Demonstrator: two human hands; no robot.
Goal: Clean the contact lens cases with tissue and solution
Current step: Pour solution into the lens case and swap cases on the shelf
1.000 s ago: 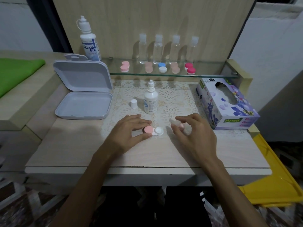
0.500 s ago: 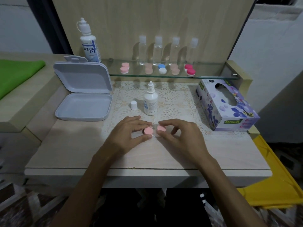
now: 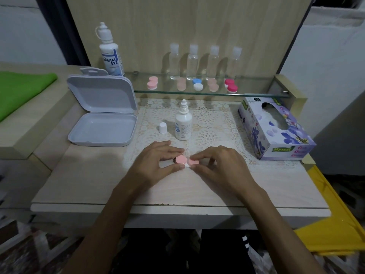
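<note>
A white contact lens case (image 3: 186,164) with two pink caps lies on the table between my hands. My left hand (image 3: 156,164) pinches the left pink cap (image 3: 180,159) between thumb and fingers. My right hand (image 3: 219,168) pinches the right pink cap (image 3: 193,161) that sits on the case. A small white solution bottle (image 3: 183,123) stands uncapped just behind my hands, and its white cap (image 3: 163,127) stands to its left. A purple flowered tissue box (image 3: 274,129) stands at the right.
An open grey plastic box (image 3: 102,119) lies at the left. A glass shelf (image 3: 256,91) behind carries several lens cases and clear bottles, with a large solution bottle (image 3: 109,52) at its left end. A lace mat (image 3: 209,117) covers the table's middle. A yellow bin (image 3: 339,224) stands at the lower right.
My right hand carried the second pink cap leftward from the mat onto the case's open white well and now holds it there. My left hand stayed on the left cap.
</note>
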